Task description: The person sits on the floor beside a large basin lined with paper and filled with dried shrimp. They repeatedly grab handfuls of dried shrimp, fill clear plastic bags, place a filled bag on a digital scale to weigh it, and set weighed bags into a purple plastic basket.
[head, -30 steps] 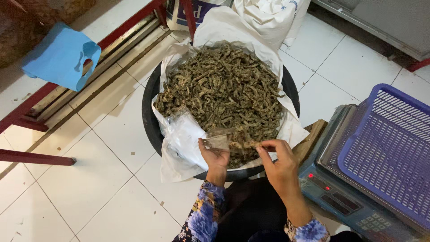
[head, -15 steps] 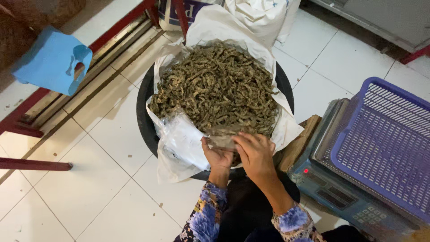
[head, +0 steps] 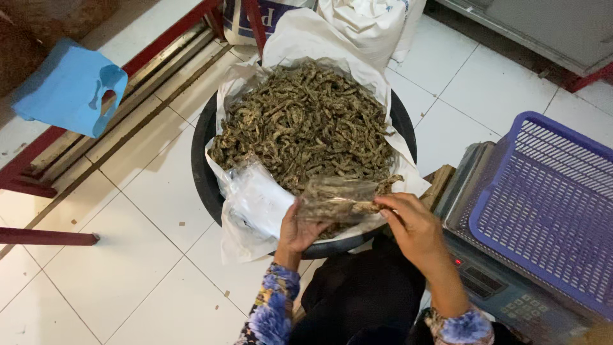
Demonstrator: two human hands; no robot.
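Note:
A black round basin (head: 205, 185) lined with white plastic holds a heap of dried brownish-green strips (head: 306, 124). At its near rim my left hand (head: 297, 231) grips a small clear plastic bag (head: 335, 198) from below, the bag partly filled with the dried strips. My right hand (head: 408, 220) holds the bag's right end, with a few strips between its fingers. Both sleeves are blue with a flower pattern.
A digital scale (head: 504, 291) carrying a purple plastic basket (head: 549, 204) stands on the right. White sacks (head: 357, 22) lie behind the basin. A blue plastic bag (head: 67, 86) hangs on a red metal frame (head: 38, 185) at left. White tiled floor (head: 128, 268) surrounds everything.
The clear bag has come up from the heap and is now stretched between both hands. My right hand moved to the bag's right end.

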